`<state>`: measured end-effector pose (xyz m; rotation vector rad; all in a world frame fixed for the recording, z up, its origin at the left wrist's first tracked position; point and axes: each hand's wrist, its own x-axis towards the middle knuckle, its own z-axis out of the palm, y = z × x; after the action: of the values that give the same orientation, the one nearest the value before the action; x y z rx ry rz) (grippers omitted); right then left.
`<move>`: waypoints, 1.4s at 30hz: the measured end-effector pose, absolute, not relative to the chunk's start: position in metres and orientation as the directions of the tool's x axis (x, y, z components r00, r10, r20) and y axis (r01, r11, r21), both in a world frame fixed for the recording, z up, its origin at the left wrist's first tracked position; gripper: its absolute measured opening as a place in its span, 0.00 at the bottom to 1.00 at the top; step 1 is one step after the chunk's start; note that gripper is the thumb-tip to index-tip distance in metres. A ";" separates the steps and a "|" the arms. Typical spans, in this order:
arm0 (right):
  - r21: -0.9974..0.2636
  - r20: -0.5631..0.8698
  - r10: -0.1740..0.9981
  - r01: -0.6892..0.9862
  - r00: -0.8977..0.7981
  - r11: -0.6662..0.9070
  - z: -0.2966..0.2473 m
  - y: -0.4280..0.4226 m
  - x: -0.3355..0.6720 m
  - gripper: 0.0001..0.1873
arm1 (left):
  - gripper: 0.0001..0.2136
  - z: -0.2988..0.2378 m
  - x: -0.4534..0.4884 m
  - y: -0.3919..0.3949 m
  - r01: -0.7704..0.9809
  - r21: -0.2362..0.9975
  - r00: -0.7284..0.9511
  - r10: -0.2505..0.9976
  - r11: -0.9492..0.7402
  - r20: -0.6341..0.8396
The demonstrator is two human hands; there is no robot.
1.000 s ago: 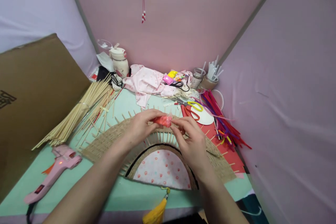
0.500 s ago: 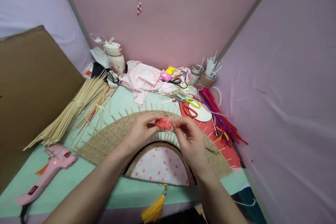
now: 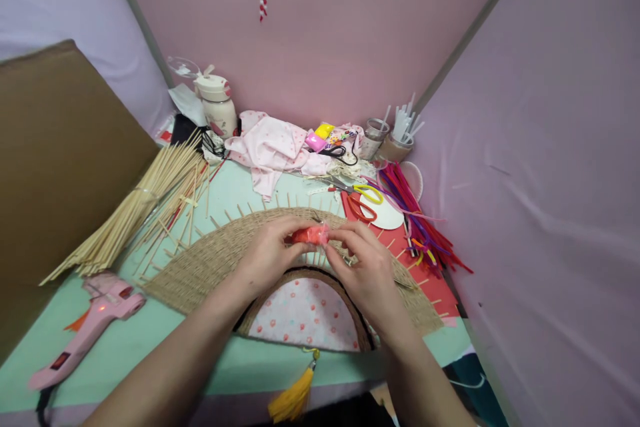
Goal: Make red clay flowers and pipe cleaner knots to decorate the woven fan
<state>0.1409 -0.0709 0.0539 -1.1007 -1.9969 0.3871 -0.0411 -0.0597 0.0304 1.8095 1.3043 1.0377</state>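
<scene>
Both hands meet over the top of a woven straw arch point(image 3: 200, 267) with bamboo sticks poking out of its rim. My left hand point(image 3: 267, 250) and my right hand point(image 3: 363, 267) pinch a small red lump in clear wrap point(image 3: 310, 235) between their fingertips, left hand on its left end, right hand on its right end. Inside the arch lies a white fabric panel with pink dots point(image 3: 305, 317). A yellow tassel point(image 3: 295, 397) hangs at the near table edge.
A pink glue gun point(image 3: 90, 323) lies at the near left, a bundle of bamboo sticks point(image 3: 145, 207) and a cardboard sheet point(image 3: 55, 153) beyond it. Scissors point(image 3: 363, 200), pipe cleaners point(image 3: 415, 213), cups point(image 3: 393, 143), pink cloth point(image 3: 273, 147) and a bottle point(image 3: 217, 103) crowd the back.
The hands keep working the red lump between their fingertips; it looks flatter and more stretched now than half a second ago. The view has tilted slightly; nothing else on the table moved.
</scene>
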 end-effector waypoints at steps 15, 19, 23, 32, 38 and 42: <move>-0.787 -0.365 0.873 -0.394 -0.324 -0.475 0.049 -0.053 0.146 0.12 | 0.11 0.040 -0.061 -0.054 0.839 0.459 0.117 0.920 -0.293 0.374; -0.804 -0.302 0.920 -0.452 -0.249 -0.386 0.045 -0.051 0.152 0.12 | 0.13 0.031 -0.104 -0.029 0.949 0.312 -0.105 0.977 0.042 0.187; -0.848 -0.259 0.937 -0.408 -0.236 -0.337 0.039 -0.051 0.153 0.12 | 0.16 0.027 -0.133 -0.016 0.958 0.208 -0.205 0.978 0.196 0.022; -0.999 0.018 0.989 0.033 -0.145 0.023 0.045 -0.066 0.142 0.05 | 0.11 0.054 -0.026 -0.074 0.172 0.981 0.135 0.989 -0.091 0.068; -0.924 0.202 0.974 0.309 -0.106 0.225 0.040 -0.081 0.143 0.02 | 0.04 0.047 -0.009 -0.082 0.020 0.999 0.061 0.998 0.031 -0.032; -0.994 0.023 0.990 0.104 -0.138 0.037 0.041 -0.080 0.146 0.03 | 0.02 0.043 -0.010 -0.084 0.185 0.982 0.066 0.998 -0.034 0.022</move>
<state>0.1461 -0.0803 0.0413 -1.1969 -1.4038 1.2348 -0.0100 -0.0837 0.0425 1.3965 1.2835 1.0875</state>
